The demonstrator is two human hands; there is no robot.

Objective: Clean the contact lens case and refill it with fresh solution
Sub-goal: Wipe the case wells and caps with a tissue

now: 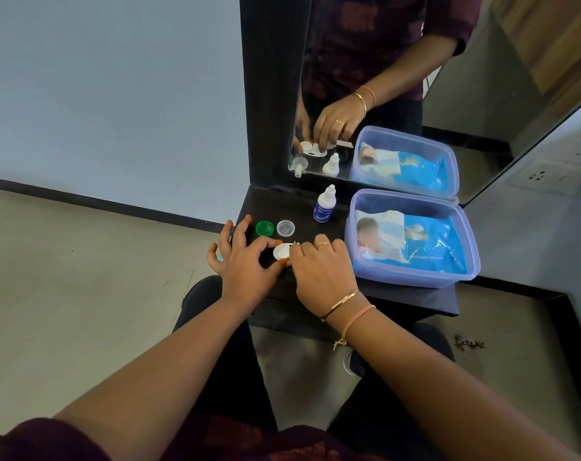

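Left hand (245, 261) is pinching the left well of the white lens case (281, 251) between index finger and thumb, other fingers fanning out loose above the table (302, 209). Right hand (322, 266) is curling its fingers down over the right half of the case and hiding it; cannot tell if it is gripping or only pressing. A small white scrap is poking out at its fingertips. Case is sitting on the table's front edge between both hands. Green cap (264, 228) and clear cap (285, 227) are lying side by side just behind it, bottle (325, 206) standing upright further back. Clear box (415, 197) holding a blue pack of wipes (428, 251) is sitting right of the right hand, mirror (398, 78) behind
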